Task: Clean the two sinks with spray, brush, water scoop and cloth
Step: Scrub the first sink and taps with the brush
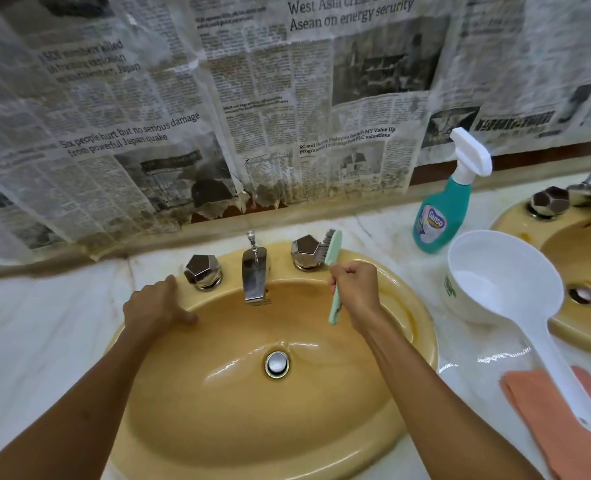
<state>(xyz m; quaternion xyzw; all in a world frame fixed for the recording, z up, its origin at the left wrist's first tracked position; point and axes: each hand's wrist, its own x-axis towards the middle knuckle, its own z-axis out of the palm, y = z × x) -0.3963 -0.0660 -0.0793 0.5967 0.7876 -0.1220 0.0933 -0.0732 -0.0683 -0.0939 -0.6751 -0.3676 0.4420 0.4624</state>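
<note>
A yellow oval sink (238, 431) fills the middle of the head view, wet and shiny, with a chrome drain (277, 364). My right hand (354, 289) grips a mint green brush (334, 271), its bristles touching the right tap knob (305, 252). My left hand (157, 304) rests on the sink's left rim beside the left knob (203, 271), fingers relaxed. A teal spray bottle (443, 206) stands on the counter to the right. A white water scoop (515, 299) lies across a white bowl (460, 296). An orange cloth (560, 424) lies under the scoop's handle. The second sink (585, 258) is at the right edge.
A chrome spout (254, 275) stands between the two knobs. Newspaper (217, 109) covers the wall behind, torn and stained along its lower edge. White marble counter (44, 327) runs left of the sink. The second sink has its own knob (548, 200).
</note>
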